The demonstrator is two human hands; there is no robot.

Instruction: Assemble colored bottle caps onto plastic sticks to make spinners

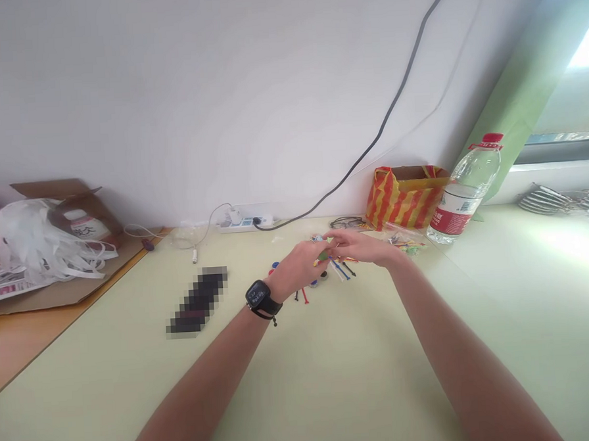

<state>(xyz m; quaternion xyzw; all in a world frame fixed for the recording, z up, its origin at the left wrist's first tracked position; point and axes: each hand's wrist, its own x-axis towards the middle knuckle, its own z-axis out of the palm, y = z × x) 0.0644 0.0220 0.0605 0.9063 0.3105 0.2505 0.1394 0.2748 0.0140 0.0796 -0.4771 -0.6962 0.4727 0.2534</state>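
My left hand [299, 267], with a black watch [259, 295] on its wrist, meets my right hand [359, 246] above the pale table. A small green piece [324, 254] shows between them, with the curled left fingers around it. The right fingertips are pinched together at its side; whatever is in them is too small to name. Below and beside the hands lie small coloured plastic sticks with thickened ends, among them a red stick [305, 296] and a blue stick [344, 272]. Several small round blue, red and black pieces are partly hidden by the left hand.
Behind the hands stand a red-and-yellow striped bag [397, 202] and a large water bottle [464, 195]. A power strip [240, 225] with a dark cable lies by the wall. Left are a blurred-out dark object [197, 303] and a cardboard box [58, 188] with white plastic bags.
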